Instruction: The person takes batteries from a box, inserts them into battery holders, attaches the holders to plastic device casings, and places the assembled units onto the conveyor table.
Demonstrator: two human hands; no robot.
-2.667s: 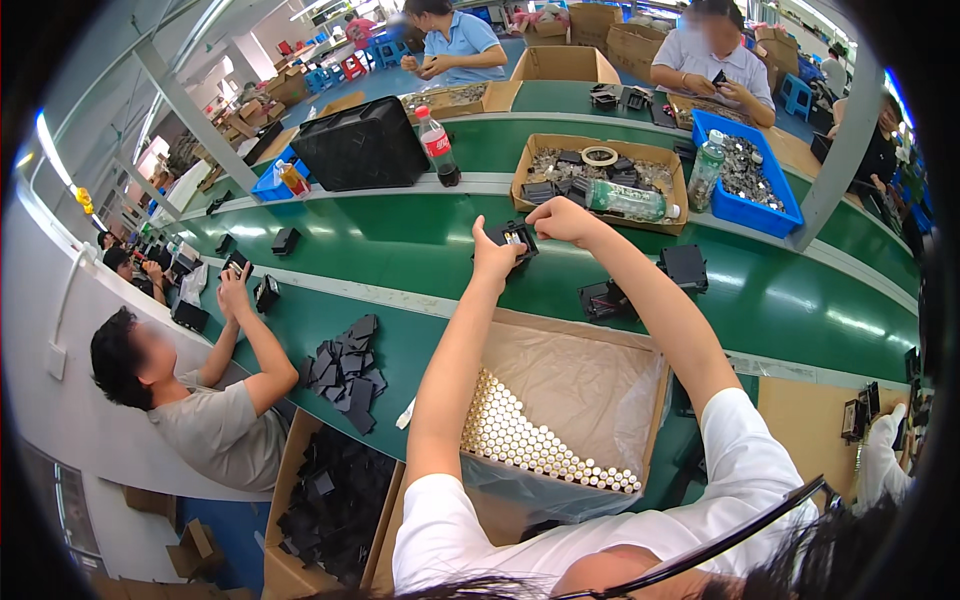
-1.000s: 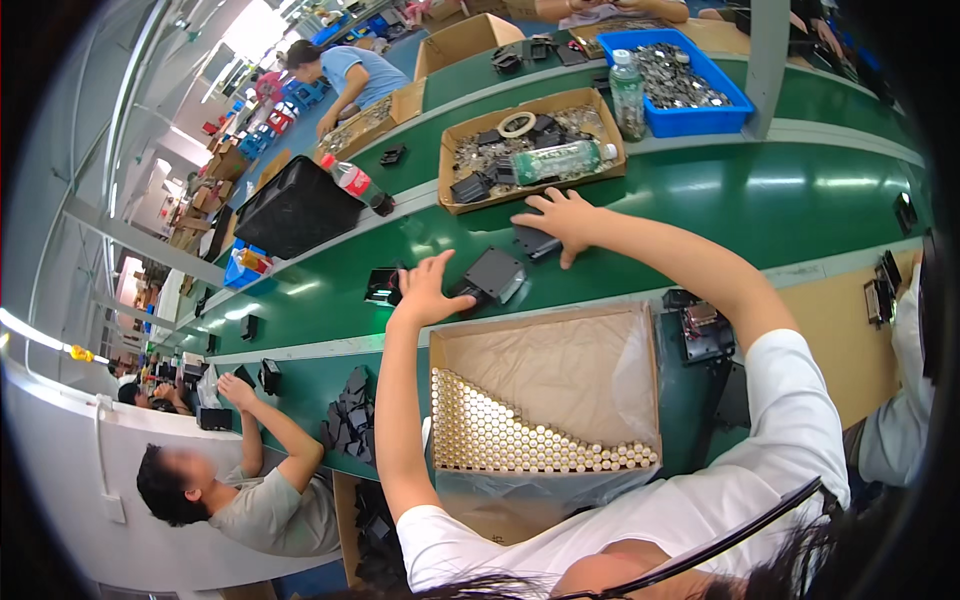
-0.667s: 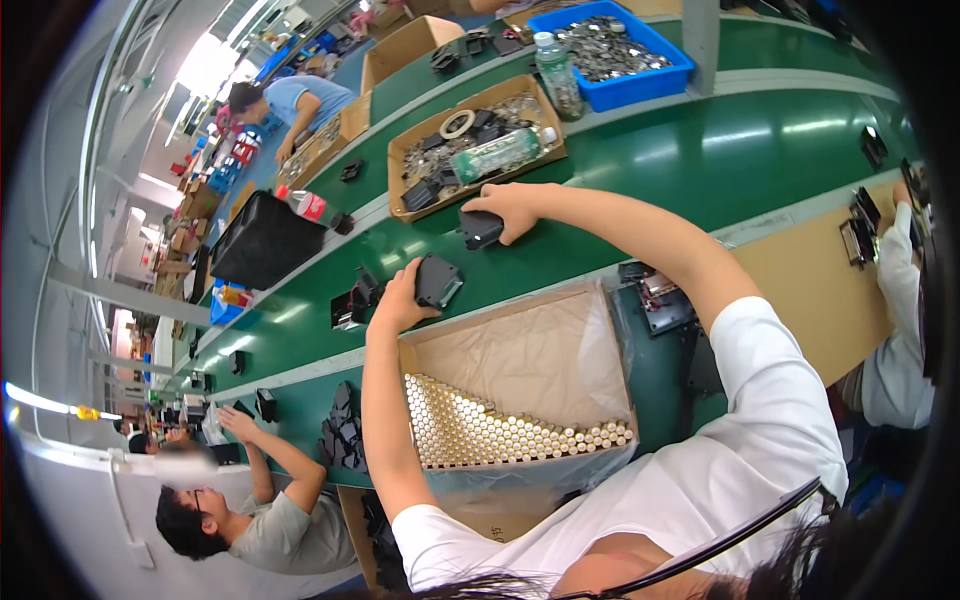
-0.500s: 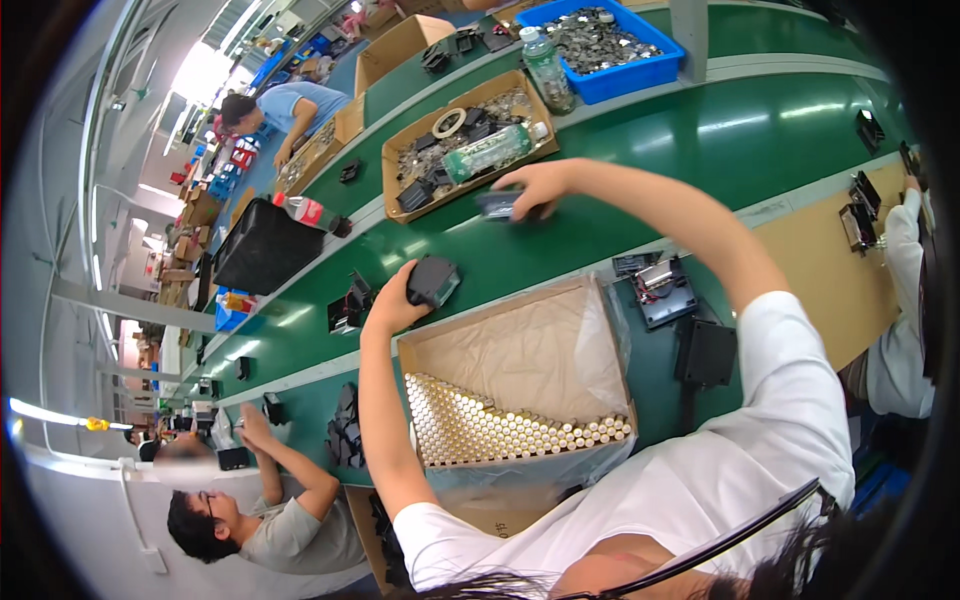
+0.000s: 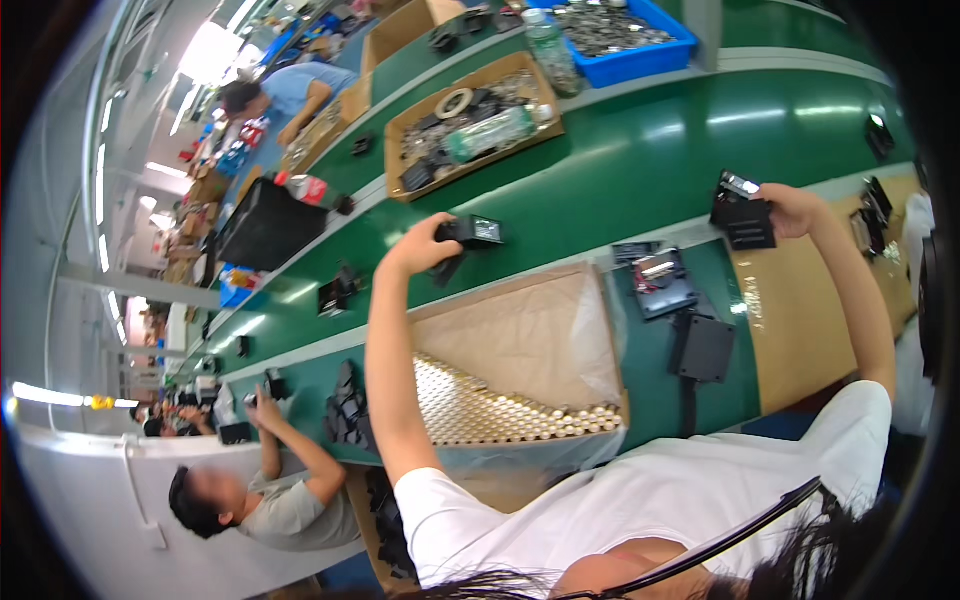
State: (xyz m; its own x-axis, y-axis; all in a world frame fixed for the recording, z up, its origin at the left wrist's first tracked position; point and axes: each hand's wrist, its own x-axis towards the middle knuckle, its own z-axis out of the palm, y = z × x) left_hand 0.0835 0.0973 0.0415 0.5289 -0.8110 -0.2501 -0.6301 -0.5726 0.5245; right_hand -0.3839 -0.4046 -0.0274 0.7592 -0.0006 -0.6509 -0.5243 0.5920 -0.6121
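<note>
My left hand [image 5: 428, 246] is closed round a black plastic case [image 5: 485, 230] just above the green belt, left of centre. Off to the right, my right hand [image 5: 792, 209] grips a black box-shaped housing [image 5: 746, 224] by its side, with a bright shiny part at its top. Nearer to me, between my arms, an open carton [image 5: 520, 345] holds rows of small gold-topped cylinders [image 5: 500, 410] that look like battery cells. Right of the carton lie an opened black case with metallic parts [image 5: 662, 283] and a closed black box [image 5: 706, 348].
Across the belt stand a cardboard tray [image 5: 395, 160] of small parts with a green bottle [image 5: 490, 135], a blue bin [image 5: 640, 68] and a black crate [image 5: 268, 235]. Black pieces [image 5: 345, 410] lie left of the carton. A co-worker [image 5: 290, 515] sits at the left.
My right hand has swung from beside the parts tray to the far right with its black housing. The left hand has moved slightly up and right, its case now turned.
</note>
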